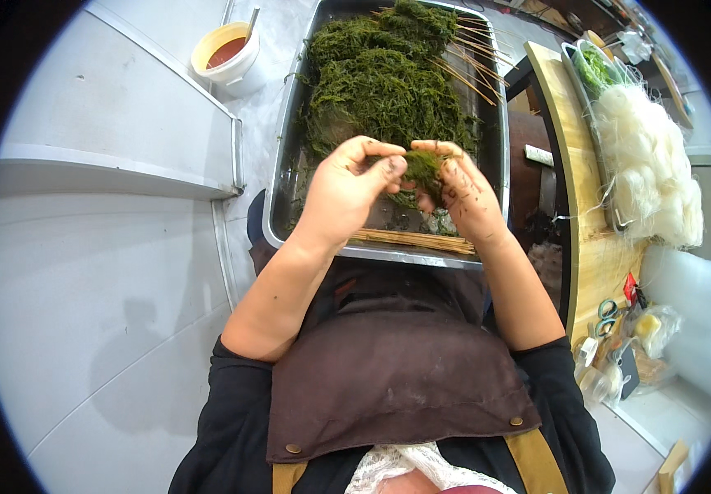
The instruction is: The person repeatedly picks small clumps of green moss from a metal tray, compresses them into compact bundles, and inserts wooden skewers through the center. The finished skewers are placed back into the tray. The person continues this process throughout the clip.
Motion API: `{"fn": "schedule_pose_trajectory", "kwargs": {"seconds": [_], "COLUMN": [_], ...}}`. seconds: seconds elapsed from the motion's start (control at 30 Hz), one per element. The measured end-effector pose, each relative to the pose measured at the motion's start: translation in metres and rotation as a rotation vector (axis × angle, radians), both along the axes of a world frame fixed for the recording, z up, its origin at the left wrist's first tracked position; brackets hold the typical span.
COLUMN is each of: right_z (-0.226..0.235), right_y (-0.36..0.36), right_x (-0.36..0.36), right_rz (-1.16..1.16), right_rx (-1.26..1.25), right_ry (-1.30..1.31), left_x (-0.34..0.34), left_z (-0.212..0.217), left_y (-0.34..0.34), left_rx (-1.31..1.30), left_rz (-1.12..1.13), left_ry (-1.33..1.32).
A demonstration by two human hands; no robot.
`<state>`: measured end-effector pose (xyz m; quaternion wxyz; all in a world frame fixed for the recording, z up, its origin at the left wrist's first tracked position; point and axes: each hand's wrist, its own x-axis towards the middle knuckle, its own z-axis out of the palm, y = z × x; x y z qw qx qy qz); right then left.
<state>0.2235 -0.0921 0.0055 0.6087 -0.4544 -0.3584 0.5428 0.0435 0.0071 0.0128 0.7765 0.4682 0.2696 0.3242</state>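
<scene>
A small clump of dark green seaweed (424, 167) hangs over the near part of a metal tray (500, 165). My right hand (472, 196) is curled round the clump, with green bits stuck to its fingers. At the clump's left side my left hand (346, 185) pinches with thumb and forefinger; whether a thin stick lies in that pinch I cannot tell. Beyond the hands, a heap of seaweed (380, 86) fills the tray's far part, with thin wooden skewers (472, 70) poking out on its right. A bundle of bare skewers (413, 240) lies along the near rim.
To the far left stands a white tub (236, 62) of reddish-brown liquid with a handle sticking out. On the right, a wooden table (590, 247) carries white noodle bundles (648, 156), green leaves (594, 70), scissors (607, 317) and plastic bags. A white panel (116, 177) borders the left.
</scene>
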Motion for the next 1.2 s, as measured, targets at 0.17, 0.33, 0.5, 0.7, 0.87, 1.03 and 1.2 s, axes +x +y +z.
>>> {"fn": "schedule_pose_trajectory", "kwargs": {"seconds": [0.17, 0.33, 0.5, 0.7, 0.87, 1.03, 1.2], "right_z": [0.001, 0.022, 0.013, 0.028, 0.044, 0.012, 0.023], "right_y": [-0.001, 0.018, 0.024, 0.006, 0.021, 0.013, -0.003], "right_x": [-0.025, 0.008, 0.003, -0.004, 0.024, -0.001, -0.01], "right_rz": [0.155, -0.046, 0.137, 0.208, 0.166, 0.046, 0.143], "right_rx": [-0.156, 0.274, -0.072, 0.115, 0.291, 0.106, 0.124], "right_ry": [-0.531, -1.204, -1.225, -1.263, -1.152, -0.474, -1.094], "left_x": [0.01, 0.0, -0.006, -0.005, -0.016, -0.015, -0.006], "left_z": [-0.009, -0.017, -0.016, -0.012, -0.007, -0.006, -0.009], "left_y": [0.018, 0.006, 0.003, -0.012, -0.014, -0.014, -0.019], "left_rx": [0.32, 0.737, -0.301, 0.469, 0.725, -0.22, 0.622], "left_rz": [0.322, 0.122, -0.11, 0.15, -0.024, -0.139, 0.188], "left_ry": [0.142, 0.443, -0.207, 0.276, 0.382, -0.152, 0.249]}}
